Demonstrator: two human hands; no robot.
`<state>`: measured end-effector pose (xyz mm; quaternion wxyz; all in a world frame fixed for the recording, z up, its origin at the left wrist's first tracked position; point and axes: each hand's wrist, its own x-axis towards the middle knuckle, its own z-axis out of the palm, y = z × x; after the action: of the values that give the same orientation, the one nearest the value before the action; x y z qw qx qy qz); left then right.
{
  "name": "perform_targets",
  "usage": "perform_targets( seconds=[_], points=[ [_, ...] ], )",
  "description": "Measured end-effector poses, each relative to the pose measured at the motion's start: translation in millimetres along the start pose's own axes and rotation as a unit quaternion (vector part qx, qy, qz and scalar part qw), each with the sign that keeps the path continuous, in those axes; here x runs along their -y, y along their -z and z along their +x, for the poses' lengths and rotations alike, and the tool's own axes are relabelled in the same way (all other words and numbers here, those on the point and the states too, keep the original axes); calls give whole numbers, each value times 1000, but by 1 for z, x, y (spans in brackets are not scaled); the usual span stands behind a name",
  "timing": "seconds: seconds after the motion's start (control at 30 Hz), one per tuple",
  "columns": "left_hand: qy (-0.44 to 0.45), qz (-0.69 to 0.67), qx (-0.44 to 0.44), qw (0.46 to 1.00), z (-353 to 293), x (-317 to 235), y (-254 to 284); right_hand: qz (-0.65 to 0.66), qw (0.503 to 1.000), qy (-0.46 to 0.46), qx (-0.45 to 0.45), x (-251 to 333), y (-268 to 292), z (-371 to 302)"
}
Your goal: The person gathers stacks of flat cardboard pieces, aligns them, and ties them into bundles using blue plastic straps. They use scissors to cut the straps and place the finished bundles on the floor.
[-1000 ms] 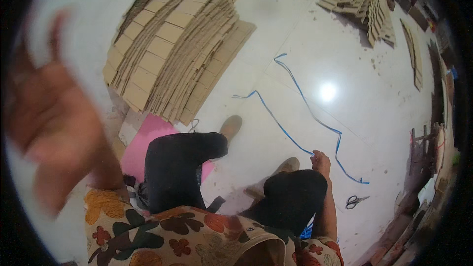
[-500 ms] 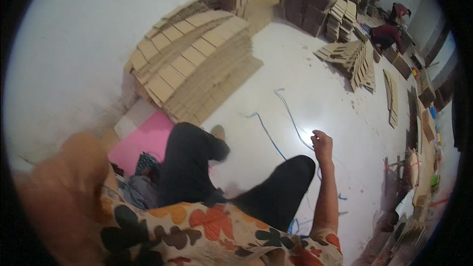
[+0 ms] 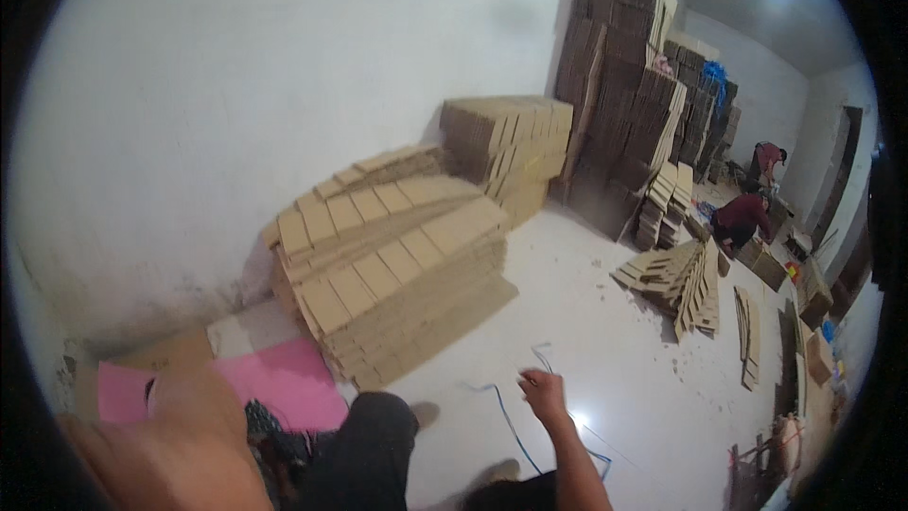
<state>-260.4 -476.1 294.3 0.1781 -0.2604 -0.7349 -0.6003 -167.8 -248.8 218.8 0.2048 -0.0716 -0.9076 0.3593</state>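
My right hand is held out over the pale floor with its fingers curled together. Whatever it may hold is too small to make out. Below and beside it, thin blue straps lie loosely on the floor. At the lower left my left arm and hand loom close and blurred, and the fingers cannot be made out. Behind them is a pink sheet, partly covered. Nearest beyond my knees stands a big stack of flat cardboard pieces, its top layers fanned in overlapping rows.
Another cardboard stack stands by the wall, next to tall brown cardboard piles. Fanned cardboard and a narrow strip bundle lie to the right. Two people work at the far right, one crouching. Dark cloth lies beside my leg.
The view has tilted up, showing more wall and ceiling. My right hand has moved left and farther forward over the floor. My left arm stays at the lower left.
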Motion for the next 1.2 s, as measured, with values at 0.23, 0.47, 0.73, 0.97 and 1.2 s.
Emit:
perform_targets(
  seconds=[0.23, 0.47, 0.73, 0.97, 1.2],
  points=[
    [-334, 49, -157, 928, 80, -130, 112, 14, 991, -79, 109, -43, -89, 89],
    [-269, 316, 81, 906, 196, 14, 18, 485, 789, -375, -31, -94, -151, 113],
    [76, 567, 282, 770, 240, 292, -4, 652, 641, -404, -33, -132, -248, 137],
    [98, 572, 308, 754, 245, 365, -11, 669, 620, -409, -18, -170, -297, 184],
    [19, 529, 319, 786, 240, 376, -4, 642, 632, -430, -64, -170, -362, 218]
  ],
)
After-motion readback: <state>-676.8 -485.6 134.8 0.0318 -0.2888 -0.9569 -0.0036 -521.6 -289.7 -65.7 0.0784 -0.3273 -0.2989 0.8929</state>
